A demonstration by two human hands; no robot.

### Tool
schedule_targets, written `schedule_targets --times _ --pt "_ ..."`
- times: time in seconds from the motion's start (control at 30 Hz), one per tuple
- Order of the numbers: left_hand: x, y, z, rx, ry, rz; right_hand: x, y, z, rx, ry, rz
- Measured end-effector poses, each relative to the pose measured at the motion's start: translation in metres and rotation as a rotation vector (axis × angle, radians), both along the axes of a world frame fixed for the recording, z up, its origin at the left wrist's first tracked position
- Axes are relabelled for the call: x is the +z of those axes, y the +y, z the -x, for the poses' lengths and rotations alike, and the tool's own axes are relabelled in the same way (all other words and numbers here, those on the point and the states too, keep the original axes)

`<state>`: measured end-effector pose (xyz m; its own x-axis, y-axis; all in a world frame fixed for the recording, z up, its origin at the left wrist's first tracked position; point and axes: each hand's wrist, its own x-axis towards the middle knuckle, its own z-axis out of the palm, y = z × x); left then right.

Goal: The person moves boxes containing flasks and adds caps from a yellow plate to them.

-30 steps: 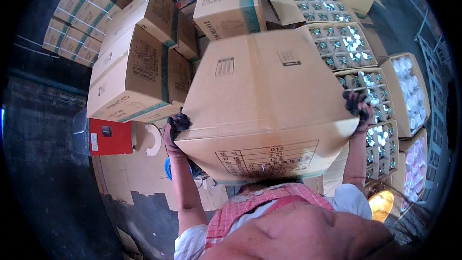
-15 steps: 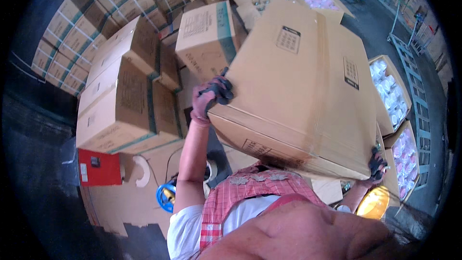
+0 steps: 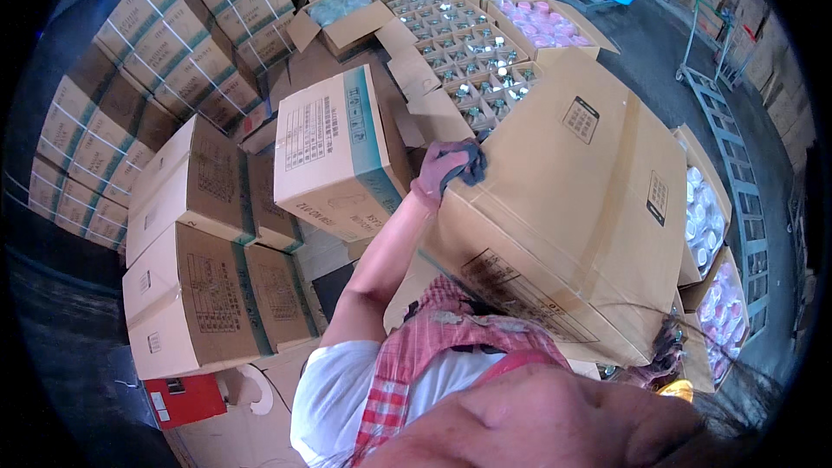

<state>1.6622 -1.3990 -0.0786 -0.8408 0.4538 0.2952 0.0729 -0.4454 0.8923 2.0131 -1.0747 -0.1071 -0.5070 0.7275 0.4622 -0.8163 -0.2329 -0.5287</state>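
Note:
A large taped cardboard box point(image 3: 555, 199) fills the space in front of my chest, tilted. My left hand point(image 3: 451, 169), in a dark-palmed pinkish glove, is closed over its left corner. Low on the right, my gloved right hand point(image 3: 666, 351) grips the opposite near corner; hair and shadow partly hide its fingers. Just left of the held box stands a carton with a teal stripe point(image 3: 325, 152). Behind it lie open divided cartons of glass jars point(image 3: 477, 56).
Stacked cartons point(image 3: 199, 286) stand on the left, with strapped stacks point(image 3: 156, 43) behind. A red box point(image 3: 186, 399) sits below them. Open cartons of wrapped pink goods point(image 3: 719, 316) and white-lidded goods point(image 3: 704, 217) line the right, beside a metal rack point(image 3: 737, 156).
The held box has shifted right and lower in view, both hands still on it. More of the glass jars behind shows. The view has turned, so surrounding cartons appear shifted.

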Motion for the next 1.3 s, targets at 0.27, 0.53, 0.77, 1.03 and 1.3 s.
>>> schedule_targets --times 0.27,0.53,0.77,1.03,1.3 --pt "0.055 0.028 0.132 -0.250 -0.028 -0.062 0.030 -0.082 0.104 -0.006 0.061 -0.102" --pt "0.033 0.063 0.243 -0.365 -0.064 -0.027 0.018 -0.121 0.194 -0.126 -0.200 0.044" --pt "-0.034 0.125 0.366 -0.037 -0.031 0.255 -0.017 -0.058 0.268 -0.198 -0.417 0.182" --pt "-0.181 0.037 0.415 -0.117 -0.281 0.494 -0.191 0.111 0.321 0.028 -0.698 0.257" --pt "-0.174 -0.009 0.486 0.128 -0.089 1.174 -0.056 0.044 0.552 -0.118 -0.974 0.181"
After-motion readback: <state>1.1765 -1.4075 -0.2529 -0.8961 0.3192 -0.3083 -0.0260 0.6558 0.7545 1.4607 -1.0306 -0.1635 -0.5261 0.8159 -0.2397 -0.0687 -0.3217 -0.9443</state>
